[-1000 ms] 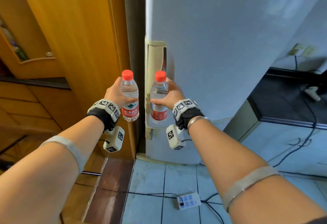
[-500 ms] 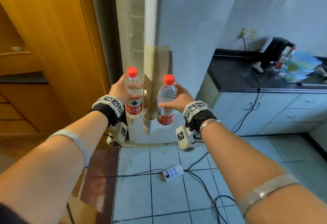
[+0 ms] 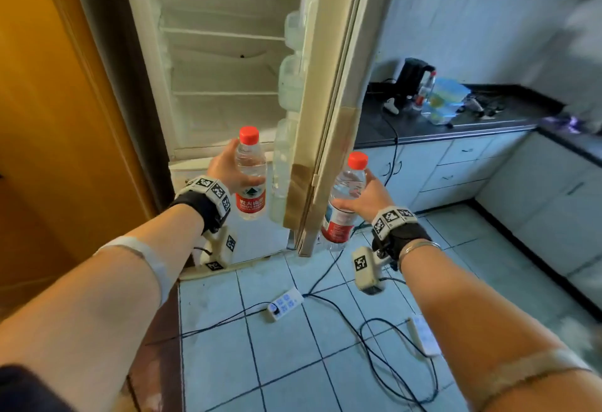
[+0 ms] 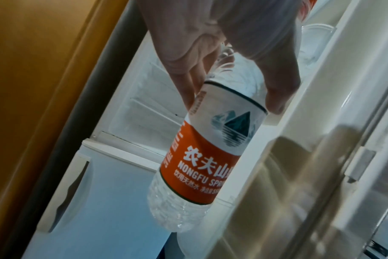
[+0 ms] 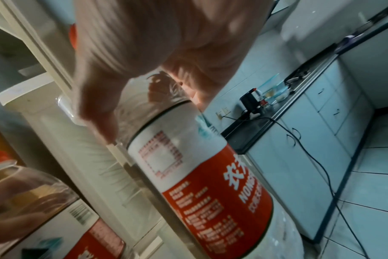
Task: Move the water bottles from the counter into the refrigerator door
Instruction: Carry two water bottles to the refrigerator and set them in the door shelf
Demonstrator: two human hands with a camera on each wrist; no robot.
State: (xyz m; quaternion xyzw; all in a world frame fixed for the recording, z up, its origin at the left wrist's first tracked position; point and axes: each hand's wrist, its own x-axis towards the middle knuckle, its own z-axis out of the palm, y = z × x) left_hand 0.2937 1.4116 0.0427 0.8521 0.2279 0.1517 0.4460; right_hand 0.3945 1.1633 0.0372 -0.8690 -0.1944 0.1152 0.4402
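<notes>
My left hand grips a clear water bottle with a red cap and red label, upright, in front of the open refrigerator compartment. The same bottle fills the left wrist view, fingers wrapped round its upper part. My right hand holds a second red-capped bottle, slightly tilted, on the outer side of the open refrigerator door. That bottle shows close up in the right wrist view. The door stands edge-on between the two bottles, with clear plastic door bins on its inner side.
A dark counter at the right carries a black kettle, another bottle and plastic containers. White cabinets stand below. A power strip and black cables lie on the tiled floor. A wooden door is at the left.
The refrigerator door has swung open, showing the shelves inside. The two hands have moved apart, the left bottle toward the compartment, the right bottle to the door's outer side.
</notes>
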